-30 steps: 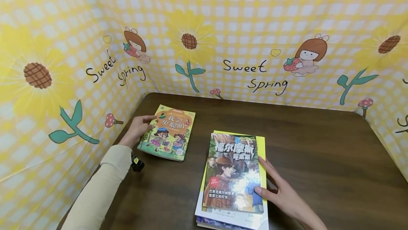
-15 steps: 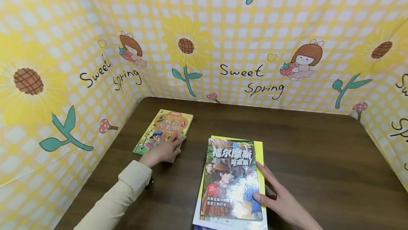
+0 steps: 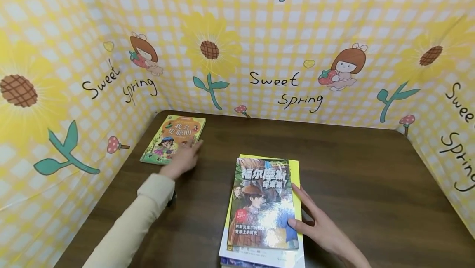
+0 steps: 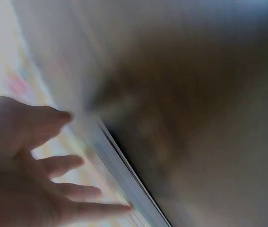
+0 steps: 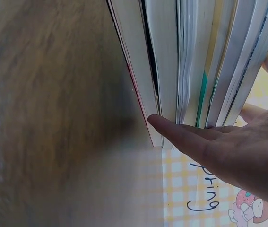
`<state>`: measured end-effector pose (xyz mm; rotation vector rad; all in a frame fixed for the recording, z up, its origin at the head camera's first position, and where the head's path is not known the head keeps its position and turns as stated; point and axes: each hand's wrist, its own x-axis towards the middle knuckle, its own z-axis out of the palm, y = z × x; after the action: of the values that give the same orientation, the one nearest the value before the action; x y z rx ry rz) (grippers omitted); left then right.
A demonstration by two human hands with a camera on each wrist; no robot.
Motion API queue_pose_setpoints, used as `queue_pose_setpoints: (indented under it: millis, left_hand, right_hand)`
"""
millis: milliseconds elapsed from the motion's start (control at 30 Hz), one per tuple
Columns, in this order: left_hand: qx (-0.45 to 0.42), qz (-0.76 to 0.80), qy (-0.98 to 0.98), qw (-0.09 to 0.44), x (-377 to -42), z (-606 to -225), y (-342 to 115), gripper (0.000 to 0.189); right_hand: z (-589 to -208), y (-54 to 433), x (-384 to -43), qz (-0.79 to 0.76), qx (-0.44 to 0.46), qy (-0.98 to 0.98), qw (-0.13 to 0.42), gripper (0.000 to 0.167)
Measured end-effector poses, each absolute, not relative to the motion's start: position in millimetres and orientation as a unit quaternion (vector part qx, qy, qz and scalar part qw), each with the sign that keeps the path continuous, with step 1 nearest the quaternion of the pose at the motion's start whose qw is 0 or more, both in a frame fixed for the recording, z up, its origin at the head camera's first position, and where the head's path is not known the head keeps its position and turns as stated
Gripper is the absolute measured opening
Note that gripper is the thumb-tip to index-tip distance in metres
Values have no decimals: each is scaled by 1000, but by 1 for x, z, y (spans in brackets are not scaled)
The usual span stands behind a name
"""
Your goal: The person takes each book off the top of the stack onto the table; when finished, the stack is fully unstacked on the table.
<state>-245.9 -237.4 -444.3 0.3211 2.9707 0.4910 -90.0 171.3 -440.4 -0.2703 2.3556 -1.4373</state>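
The left hand (image 3: pixel 182 161) reaches over the near right part of the yellow-green children's book (image 3: pixel 172 134) at the table's (image 3: pixel 356 169) far left, fingers spread, gripping nothing. The right hand (image 3: pixel 322 229) rests extended fingers against the right side of the book stack (image 5: pixel 190 61). Pressing unevenly there could slide the top Sherlock Holmes book (image 3: pixel 259 202) askew; pushing the children's book farther left could overhang it.
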Motion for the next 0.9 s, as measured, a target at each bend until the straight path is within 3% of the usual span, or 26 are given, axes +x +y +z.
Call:
queue_pose_setpoints:
  millis: [100, 333, 533, 767, 900]
  left_hand:
    - [149, 257, 955, 5, -208, -440, -203, 52]
    - [139, 479, 863, 82, -119, -420, -144, 59]
    - [116, 586, 796, 98, -107, -428, -133, 75]
    - [78, 661, 746, 18, -102, -418, -127, 67]
    - [106, 667, 734, 66, -101, -402, -128, 75]
  right_hand:
    - [-442, 171, -88, -512, -86, 832, 194, 76]
    - [-440, 171, -84, -524, -97, 828, 173, 75]
    - [-441, 167, -82, -505, -112, 844, 139, 77]
    - [-438, 161, -80, -484, -108, 857, 137, 78]
    - [-438, 160, -80, -480, -97, 860, 144, 78]
